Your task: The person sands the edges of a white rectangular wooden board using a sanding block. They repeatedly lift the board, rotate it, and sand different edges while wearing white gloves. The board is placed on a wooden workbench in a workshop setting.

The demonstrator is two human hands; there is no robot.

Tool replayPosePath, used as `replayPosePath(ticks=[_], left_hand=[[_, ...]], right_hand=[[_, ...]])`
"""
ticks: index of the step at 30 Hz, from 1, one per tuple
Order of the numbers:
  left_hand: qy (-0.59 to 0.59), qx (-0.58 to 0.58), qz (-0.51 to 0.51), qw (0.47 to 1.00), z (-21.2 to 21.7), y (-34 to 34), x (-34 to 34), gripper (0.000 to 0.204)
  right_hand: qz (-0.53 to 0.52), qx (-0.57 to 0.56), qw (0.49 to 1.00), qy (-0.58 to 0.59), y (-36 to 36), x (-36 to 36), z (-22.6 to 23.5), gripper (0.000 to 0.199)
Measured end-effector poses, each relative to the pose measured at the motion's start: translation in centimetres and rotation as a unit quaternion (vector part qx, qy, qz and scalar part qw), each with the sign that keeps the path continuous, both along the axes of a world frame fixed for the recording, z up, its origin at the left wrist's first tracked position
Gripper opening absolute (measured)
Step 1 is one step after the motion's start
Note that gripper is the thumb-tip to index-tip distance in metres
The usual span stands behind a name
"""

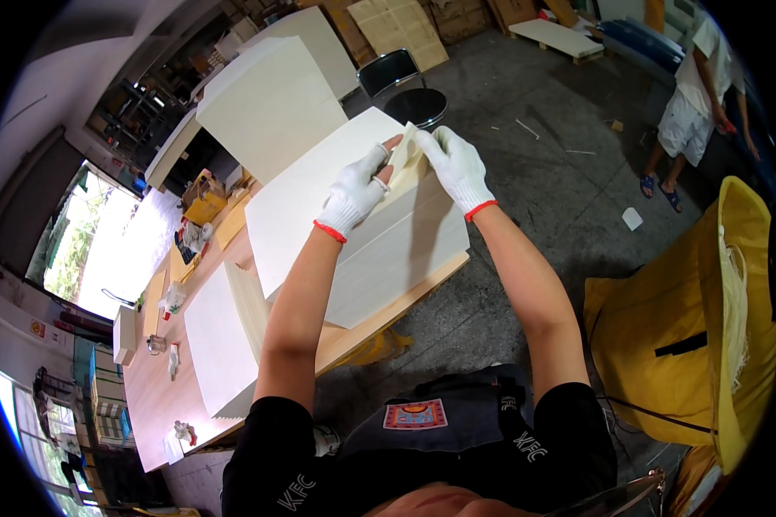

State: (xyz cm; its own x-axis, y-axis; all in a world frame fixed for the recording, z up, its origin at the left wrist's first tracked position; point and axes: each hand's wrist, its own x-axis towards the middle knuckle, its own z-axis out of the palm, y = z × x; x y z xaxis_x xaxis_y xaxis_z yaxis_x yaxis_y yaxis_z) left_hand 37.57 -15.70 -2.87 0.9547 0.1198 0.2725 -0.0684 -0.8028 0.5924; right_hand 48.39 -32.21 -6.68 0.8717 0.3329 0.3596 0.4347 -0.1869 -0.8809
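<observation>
A tall stack of white sheets (379, 258) rests on the wooden table in front of me. Some cream-white sheets (405, 153) curl up from its right-hand top edge, between my hands. My left hand (358, 189), in a white knitted glove with a red cuff and bare fingertips, has its thumb and a finger closed on the left side of the curled sheets. On their right side, my right hand (459, 170), gloved the same way, grips the raised edge; its fingertips are partly hidden.
A smaller sheet stack (220, 336) lies on the wooden table (151, 414). Beyond stands a larger white stack (272, 112). A black chair (414, 105) is ahead. At right is a big yellow sack (655, 336); a person (703, 90) stands at far right.
</observation>
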Motion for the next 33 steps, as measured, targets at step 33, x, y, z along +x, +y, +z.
replayPosePath(ticks=[33], left_hand=[[0.028, 0.071, 0.028, 0.997, 0.1, -0.6, 0.1, 0.034]], right_hand=[[-0.025, 0.016, 1.000, -0.009, 0.5, 0.1, -0.7, 0.051]])
